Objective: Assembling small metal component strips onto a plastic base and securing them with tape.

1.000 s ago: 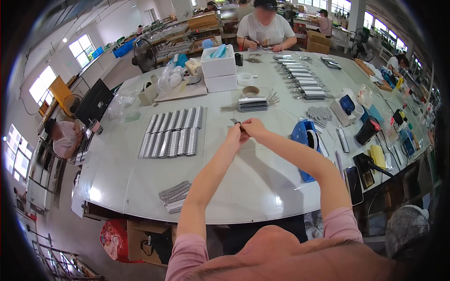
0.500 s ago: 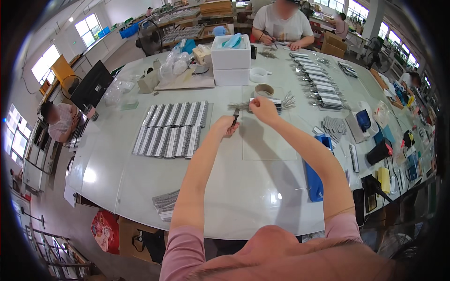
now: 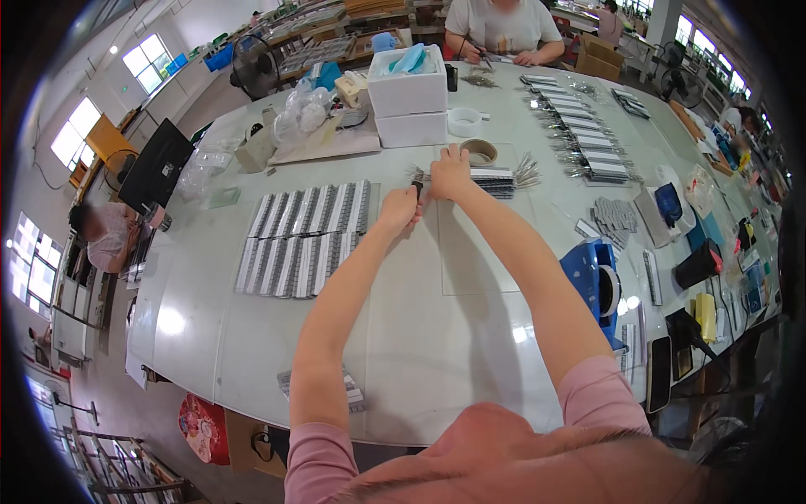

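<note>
1. Two rows of grey-and-white strips (image 3: 290, 265) lie on the bench (image 3: 403, 336), left of the left fingers, unchanged from half a second ago.
2. Loose strips (image 3: 354, 395) sit well toward the person from the left fingers; the left forearm now covers more of them.
3. The left fingers (image 3: 405, 204) are wrapped around a dark tool (image 3: 418, 186). They have moved up nearer the right fingers, and the tool now stands just beside the bundle's left wires.
4. The right fingers (image 3: 451, 161) are curled over the bundle's left part; earlier they were nearer its middle. Whether they pinch anything cannot be told.
5. A brown tape roll (image 3: 487, 161) stands just beyond and right of the right fingers, as before.
6. The wire-ended bundle (image 3: 494, 185) extends rightward from beneath the right fingers, its right wires fanned out.
7. A column of wired strips (image 3: 579, 126) lies farther right of the fingers, still in place.
8. A blue tape dispenser (image 3: 585, 273), right and nearer the person than the fingers, shows more fully past the right forearm.
</note>
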Demonstrator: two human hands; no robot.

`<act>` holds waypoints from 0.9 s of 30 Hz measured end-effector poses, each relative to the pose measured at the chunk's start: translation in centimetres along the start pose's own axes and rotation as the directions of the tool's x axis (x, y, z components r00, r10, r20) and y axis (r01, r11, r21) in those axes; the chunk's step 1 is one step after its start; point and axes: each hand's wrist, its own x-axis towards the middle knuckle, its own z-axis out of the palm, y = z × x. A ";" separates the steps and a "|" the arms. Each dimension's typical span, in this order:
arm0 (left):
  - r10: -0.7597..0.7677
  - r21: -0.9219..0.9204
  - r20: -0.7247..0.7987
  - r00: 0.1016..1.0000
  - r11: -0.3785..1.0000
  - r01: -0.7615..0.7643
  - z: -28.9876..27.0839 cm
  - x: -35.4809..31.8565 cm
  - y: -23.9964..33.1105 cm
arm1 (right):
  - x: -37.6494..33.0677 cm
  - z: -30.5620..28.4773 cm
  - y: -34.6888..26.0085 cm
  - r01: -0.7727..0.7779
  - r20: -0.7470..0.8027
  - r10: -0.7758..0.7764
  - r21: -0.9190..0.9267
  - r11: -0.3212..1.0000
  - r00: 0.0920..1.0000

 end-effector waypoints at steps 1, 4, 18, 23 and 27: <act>0.008 -0.009 -0.003 1.000 1.000 -0.008 0.0 -0.4 0.0 | 0.6 0.7 -0.3 0.002 -0.004 -0.002 0.009 1.000 1.000; -0.014 0.003 -0.009 1.000 1.000 0.014 0.1 -1.9 -0.4 | 1.7 1.6 0.4 -0.025 0.023 0.026 -0.014 1.000 0.999; 0.555 0.837 0.163 0.816 0.361 -0.412 1.4 -0.9 -0.2 | 2.6 -1.7 4.6 -0.065 0.087 0.039 0.317 0.946 0.995; 0.471 0.780 -0.094 0.877 0.583 -0.229 5.9 5.7 -0.9 | 2.3 -2.4 4.4 -0.032 0.055 0.010 0.425 0.905 0.998; 0.477 0.710 -0.120 0.871 0.654 -0.261 7.5 7.3 -1.4 | 2.6 -2.9 5.5 -0.046 0.089 0.002 0.493 0.869 0.996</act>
